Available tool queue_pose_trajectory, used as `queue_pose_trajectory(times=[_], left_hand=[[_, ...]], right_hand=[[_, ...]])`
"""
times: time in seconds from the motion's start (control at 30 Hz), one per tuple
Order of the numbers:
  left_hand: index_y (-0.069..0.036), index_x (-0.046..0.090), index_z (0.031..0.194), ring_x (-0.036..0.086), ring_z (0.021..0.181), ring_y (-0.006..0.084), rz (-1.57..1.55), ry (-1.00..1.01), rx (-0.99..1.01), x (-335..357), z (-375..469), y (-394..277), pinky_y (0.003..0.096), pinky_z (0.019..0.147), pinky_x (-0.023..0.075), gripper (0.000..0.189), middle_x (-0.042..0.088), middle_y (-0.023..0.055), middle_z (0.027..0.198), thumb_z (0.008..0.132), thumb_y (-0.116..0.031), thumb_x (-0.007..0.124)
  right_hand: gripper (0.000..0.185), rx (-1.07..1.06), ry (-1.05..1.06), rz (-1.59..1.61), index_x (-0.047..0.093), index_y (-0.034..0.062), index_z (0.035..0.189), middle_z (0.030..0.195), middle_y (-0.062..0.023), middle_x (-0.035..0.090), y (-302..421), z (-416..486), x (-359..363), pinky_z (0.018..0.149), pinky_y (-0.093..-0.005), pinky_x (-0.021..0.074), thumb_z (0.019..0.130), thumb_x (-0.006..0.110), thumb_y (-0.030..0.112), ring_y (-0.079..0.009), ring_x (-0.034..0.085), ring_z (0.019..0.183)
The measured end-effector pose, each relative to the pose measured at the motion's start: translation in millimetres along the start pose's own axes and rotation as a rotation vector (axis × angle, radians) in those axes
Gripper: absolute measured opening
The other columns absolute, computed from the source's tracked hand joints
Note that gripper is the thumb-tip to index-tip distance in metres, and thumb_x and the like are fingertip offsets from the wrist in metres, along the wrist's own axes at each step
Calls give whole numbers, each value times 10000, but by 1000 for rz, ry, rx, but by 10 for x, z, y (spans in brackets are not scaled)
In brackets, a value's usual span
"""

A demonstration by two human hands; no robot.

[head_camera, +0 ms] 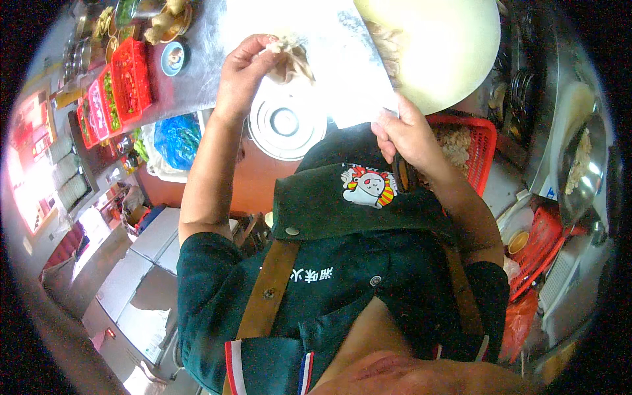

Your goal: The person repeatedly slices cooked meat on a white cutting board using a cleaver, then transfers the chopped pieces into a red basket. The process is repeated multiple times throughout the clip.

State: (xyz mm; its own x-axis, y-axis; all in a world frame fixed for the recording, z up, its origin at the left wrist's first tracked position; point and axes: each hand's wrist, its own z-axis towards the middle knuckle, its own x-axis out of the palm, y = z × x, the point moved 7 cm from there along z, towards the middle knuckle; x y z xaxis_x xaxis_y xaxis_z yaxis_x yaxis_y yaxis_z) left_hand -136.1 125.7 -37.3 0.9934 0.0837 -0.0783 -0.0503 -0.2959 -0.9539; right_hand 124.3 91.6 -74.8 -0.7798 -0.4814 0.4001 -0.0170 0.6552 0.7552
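My left hand (247, 69) pinches a pale, limp piece of food (291, 66), perhaps meat or skin, over the bright steel counter. In my right hand (405, 131) is a broad cleaver (363, 69), its blade washed out by glare and its dark wooden handle (403, 175) extending below the fist. A round, pale chopping board (454, 54) lies beyond the blade. More pale, meat-like food (385, 42) rests on it, partly hidden by the cleaver.
A white lidded bucket (286, 123) stands below the counter edge. Red trays of chopped peppers (129, 81) and a light-blue bowl (173, 58) are at left. At right are a red basket (486, 153) holding pale pieces and a metal wok (587, 192) with food.
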Motion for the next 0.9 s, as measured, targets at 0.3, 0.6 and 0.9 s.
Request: queue_pose_trajectory(times=[0.3, 0.6, 0.9], left_hand=[[-6, 651, 1056, 629, 869, 88, 112, -102, 12, -11, -211, 5, 230, 798, 507, 156, 681, 21, 962, 912, -64, 659], [-4, 667, 1009, 630, 853, 99, 134, -73, 171, -4, -175, 146, 242, 795, 506, 107, 665, 16, 949, 922, -66, 655], [-20, 687, 1044, 603, 804, 73, 216, -105, 91, -55, -183, 184, 218, 708, 485, 155, 668, 16, 920, 945, -129, 641]], right_hand=[[107, 4, -31, -18, 457, 22, 1053, 655, -12, 473, 304, -136, 71, 393, -261, 416, 1009, 482, 116, -92, 458, 453], [154, 9, 14, -166, 464, 7, 1113, 666, -15, 484, 385, 11, 287, 384, -260, 423, 1006, 467, 118, -93, 463, 444], [169, 106, -62, -232, 477, -25, 1074, 592, -43, 529, 553, 90, 426, 369, -311, 429, 978, 465, 114, -132, 510, 411]])
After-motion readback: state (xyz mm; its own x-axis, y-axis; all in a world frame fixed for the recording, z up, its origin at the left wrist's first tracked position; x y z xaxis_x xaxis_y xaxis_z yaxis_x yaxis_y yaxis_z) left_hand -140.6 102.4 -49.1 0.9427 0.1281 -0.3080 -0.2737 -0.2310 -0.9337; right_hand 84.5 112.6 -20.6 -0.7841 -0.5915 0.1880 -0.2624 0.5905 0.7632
